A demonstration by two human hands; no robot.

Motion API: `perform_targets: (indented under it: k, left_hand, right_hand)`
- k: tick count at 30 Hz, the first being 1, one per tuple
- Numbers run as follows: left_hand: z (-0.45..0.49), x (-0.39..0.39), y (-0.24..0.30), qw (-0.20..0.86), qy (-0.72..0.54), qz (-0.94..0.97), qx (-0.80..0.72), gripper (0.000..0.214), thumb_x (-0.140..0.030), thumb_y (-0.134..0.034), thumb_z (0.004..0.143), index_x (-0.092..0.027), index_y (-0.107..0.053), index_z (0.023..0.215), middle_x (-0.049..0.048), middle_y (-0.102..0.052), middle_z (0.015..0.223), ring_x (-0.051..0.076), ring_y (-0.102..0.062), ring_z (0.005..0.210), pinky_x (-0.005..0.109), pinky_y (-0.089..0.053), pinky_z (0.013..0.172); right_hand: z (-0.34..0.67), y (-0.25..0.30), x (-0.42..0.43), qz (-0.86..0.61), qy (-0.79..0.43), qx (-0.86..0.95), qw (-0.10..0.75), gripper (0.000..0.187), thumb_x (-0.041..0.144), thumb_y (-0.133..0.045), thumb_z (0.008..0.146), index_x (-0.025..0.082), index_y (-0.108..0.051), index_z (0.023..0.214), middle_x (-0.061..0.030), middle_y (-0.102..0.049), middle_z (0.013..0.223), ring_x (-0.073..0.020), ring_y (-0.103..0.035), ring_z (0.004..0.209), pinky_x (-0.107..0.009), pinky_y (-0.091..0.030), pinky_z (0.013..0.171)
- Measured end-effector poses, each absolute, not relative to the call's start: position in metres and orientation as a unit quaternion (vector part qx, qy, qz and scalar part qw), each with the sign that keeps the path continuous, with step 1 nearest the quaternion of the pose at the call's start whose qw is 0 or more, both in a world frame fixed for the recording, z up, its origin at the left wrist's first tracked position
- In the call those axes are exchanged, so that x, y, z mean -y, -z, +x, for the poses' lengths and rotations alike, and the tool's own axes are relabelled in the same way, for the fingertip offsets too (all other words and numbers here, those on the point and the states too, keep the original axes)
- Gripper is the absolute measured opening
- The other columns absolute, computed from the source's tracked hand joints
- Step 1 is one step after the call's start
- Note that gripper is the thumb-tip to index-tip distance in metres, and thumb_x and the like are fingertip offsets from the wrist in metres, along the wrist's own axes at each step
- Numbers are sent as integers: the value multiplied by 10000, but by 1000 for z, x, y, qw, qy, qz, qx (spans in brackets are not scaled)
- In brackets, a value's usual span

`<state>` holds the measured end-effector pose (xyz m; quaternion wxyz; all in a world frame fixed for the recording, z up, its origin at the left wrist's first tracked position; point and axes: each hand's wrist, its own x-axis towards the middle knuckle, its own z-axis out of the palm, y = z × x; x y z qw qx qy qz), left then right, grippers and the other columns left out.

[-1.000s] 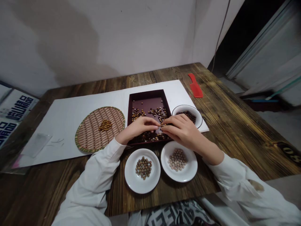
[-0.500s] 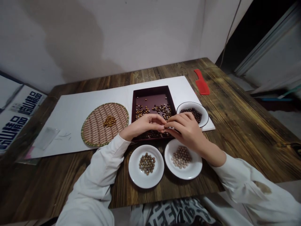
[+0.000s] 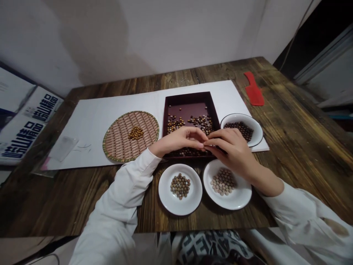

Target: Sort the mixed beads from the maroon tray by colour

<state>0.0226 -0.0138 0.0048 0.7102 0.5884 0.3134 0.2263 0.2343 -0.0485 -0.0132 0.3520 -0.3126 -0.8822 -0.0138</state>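
Where our bare left hand (image 3: 182, 141) and our bare right hand (image 3: 234, 150) meet at the fingertips, they sit above the near part of a dark maroon rectangular tray (image 3: 187, 109) with low walls. Their thumbs and fingers are drawn close, and we cannot make out whether anything is pinched between them. Small round beads of mixed brown, yellow and pale colours (image 3: 175, 124) lie loose in the tray, gathered in clusters at left and right, with a few single ones toward the far side.

To the left of the tray we have a round woven pinkish-brown disc (image 3: 118, 141) with a greenish rim, bearing a heap of golden-brown beads (image 3: 135, 133). To the right stands a white bowl with a thin dark rim (image 3: 258, 134), holding dark brown beads (image 3: 239, 129). Nearest us, two round white dishes sit side by side: the left white dish (image 3: 164, 186) holds greenish-brown beads (image 3: 180, 186), and the right white dish (image 3: 243, 192), partly covered by our right hand, holds pale pinkish beads (image 3: 224, 182). Far right, a flat red scraper (image 3: 254, 95) lies on the dark wooden table (image 3: 298, 143).
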Motion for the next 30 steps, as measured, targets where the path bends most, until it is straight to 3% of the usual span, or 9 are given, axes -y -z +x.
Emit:
perform_targets:
  k: [9, 14, 18, 30]
  left_hand:
    - [23, 14, -8, 699, -246, 588, -323, 209, -180, -755, 749, -121, -664, 927, 14, -695, 866, 118, -656, 805, 302, -514, 835]
    - [24, 12, -3, 707, -256, 579, -315, 194, -180, -746, 757, -105, -654, 911, 16, -686, 834, 108, -659, 769, 285, -518, 795]
    - [23, 10, 0, 713, -259, 577, -303, 167, -156, -731, 769, -99, -654, 906, 4, -668, 831, 88, -648, 754, 260, -512, 776]
    - [23, 11, 3, 705, -257, 590, -297, 145, -119, -703, 777, -97, -659, 914, 25, -672, 920, 86, -628, 795, 282, -512, 820]
  right_hand:
    - [231, -3, 64, -316, -102, 867, 371, 79, 210, -614, 912, 248, -619, 982, -45, -687, 908, -182, -615, 836, -355, -440, 739]
    - [221, -1, 82, -175, -250, 913, 270, 75, 214, -552, 952, 205, -617, 990, -15, -656, 829, -129, -561, 768, -276, -419, 709]
    - [216, 4, 89, -169, -229, 934, 214, 160, 239, -493, 982, 191, -641, 948, -14, -611, 783, -131, -488, 713, -277, -366, 679]
    - [214, 10, 89, -166, -198, 941, 217, 208, 236, -458, 999, 172, -651, 953, -13, -593, 748, -135, -446, 691, -284, -322, 677]
